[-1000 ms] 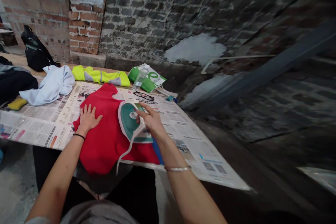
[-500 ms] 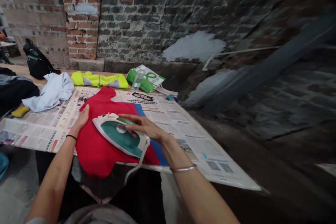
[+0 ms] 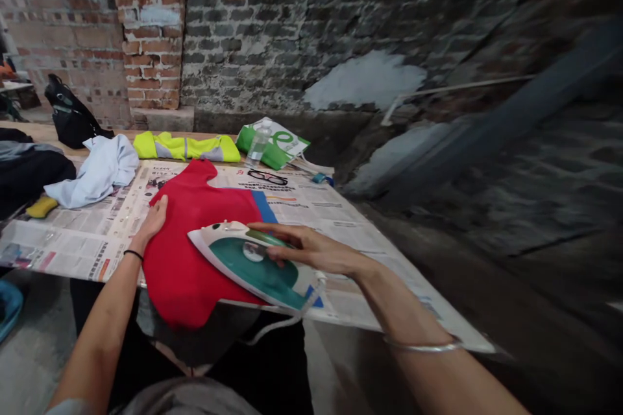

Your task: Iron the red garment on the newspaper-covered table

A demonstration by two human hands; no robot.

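A red garment with a blue band (image 3: 195,227) lies on the table, its near edge hanging over the front. My right hand (image 3: 302,246) grips the handle of a green and white clothes iron (image 3: 257,266), whose tip points left and whose soleplate rests on the garment. The white cord (image 3: 287,321) trails from its heel over the table's front edge. My left hand (image 3: 154,217) lies along the garment's left edge, its fingers stretched out against the cloth and partly hard to make out.
Newspaper (image 3: 335,220) covers the table. Behind the garment are a folded yellow hi-vis garment (image 3: 187,146), a plastic bottle (image 3: 257,144), a green and white bag (image 3: 280,146) and glasses (image 3: 267,177). Left are a pale blue cloth (image 3: 97,172), dark clothes (image 3: 32,175) and a black bag (image 3: 71,117).
The iron has slid to the right across the garment, with my right hand on it, and now covers part of the blue band. My left hand has stayed at the left edge.
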